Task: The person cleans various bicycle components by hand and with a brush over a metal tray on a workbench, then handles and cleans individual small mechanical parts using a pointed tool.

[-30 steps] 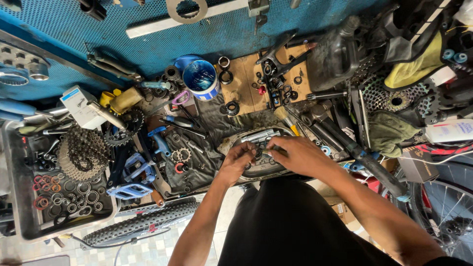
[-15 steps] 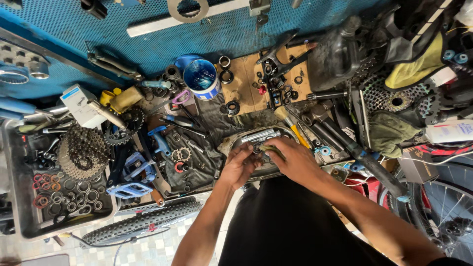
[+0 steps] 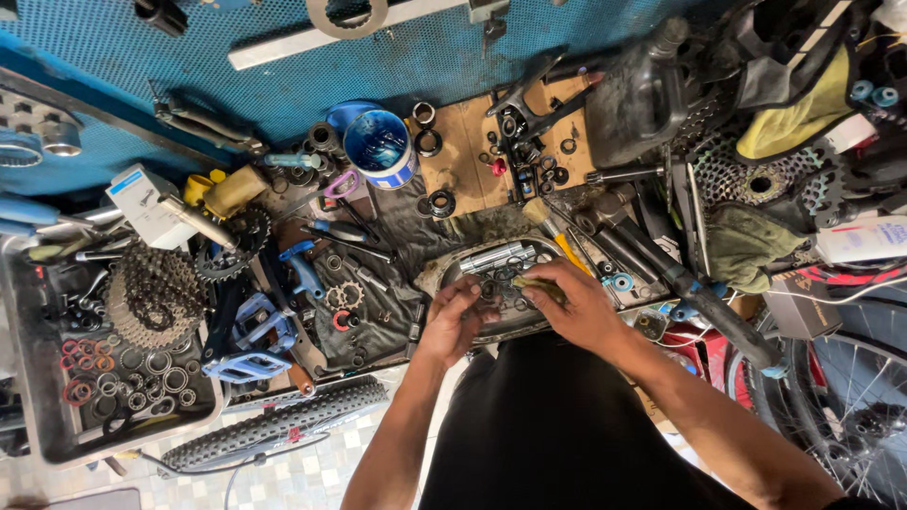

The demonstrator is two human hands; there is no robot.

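Both my hands work over a small oval metal tray (image 3: 453, 267) on a crowded bench. My left hand (image 3: 455, 319) rests at the tray's near left rim, fingers curled around a small dark part that I cannot make out. My right hand (image 3: 573, 304) sits at the tray's right side and pinches a small greenish-yellow brush or rag piece (image 3: 535, 284) over the rings and bearings lying in the tray. A shiny metal cylinder (image 3: 493, 255) lies at the tray's far edge.
A blue cup (image 3: 380, 150) stands beyond the tray. A cassette sprocket (image 3: 153, 293) and blue pedals (image 3: 248, 348) lie left, above a grey tray of rings (image 3: 38, 430). A tyre (image 3: 274, 430) lies at the bench front. Wheel spokes (image 3: 841, 406) are right.
My hands have shifted slightly within the tray; the left hand has drawn a little toward the near rim, the right stays over the small parts.
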